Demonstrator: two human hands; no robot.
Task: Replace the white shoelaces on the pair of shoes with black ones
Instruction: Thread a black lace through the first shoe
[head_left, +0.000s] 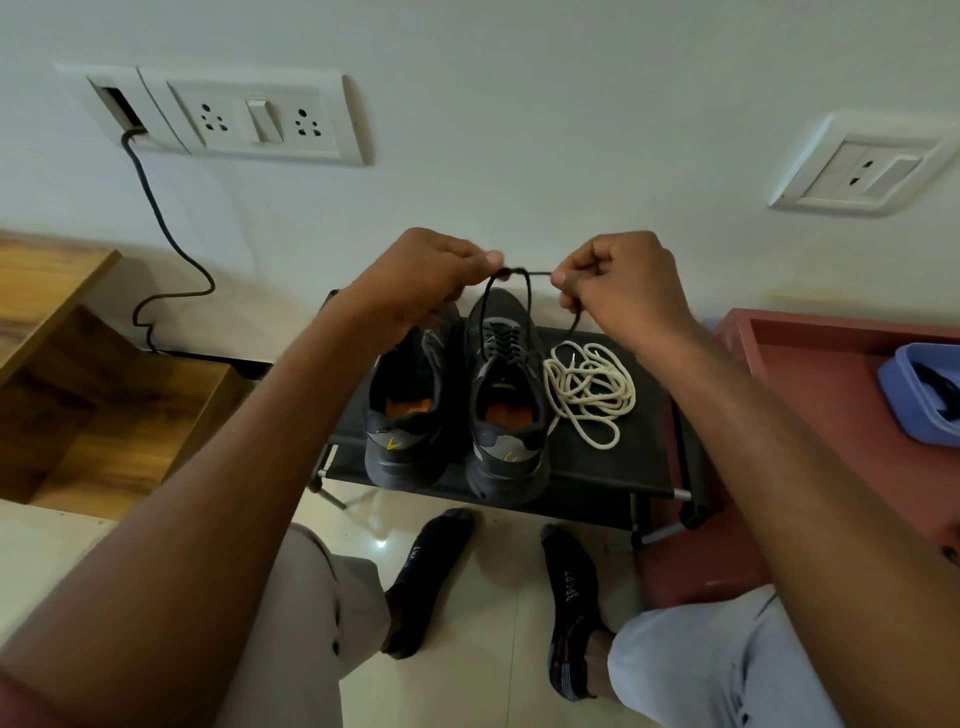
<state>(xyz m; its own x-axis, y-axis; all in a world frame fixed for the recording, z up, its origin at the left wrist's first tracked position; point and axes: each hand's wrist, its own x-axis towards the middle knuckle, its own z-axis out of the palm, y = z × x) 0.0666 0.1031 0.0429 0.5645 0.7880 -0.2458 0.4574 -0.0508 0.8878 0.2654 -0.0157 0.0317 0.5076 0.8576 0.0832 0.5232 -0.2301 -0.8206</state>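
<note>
Two dark grey shoes stand side by side on a low black rack (613, 467), heels toward me. The right shoe (506, 410) carries a black lace (527, 296) through its eyelets. Both ends of that lace rise above the shoe. My left hand (421, 283) pinches one end and my right hand (618, 283) pinches the other, and a short taut stretch runs between the two hands. The left shoe (408, 410) is partly hidden behind my left hand, so its eyelets do not show. A loose heap of white laces (589, 392) lies on the rack just right of the shoes.
A reddish tray (810, 395) with a blue box (898, 384) sits to the right. Wooden steps (104, 395) are at the left. A black cable (156, 218) hangs from a wall socket panel (249, 117). My socked feet (431, 577) rest on the tiled floor below the rack.
</note>
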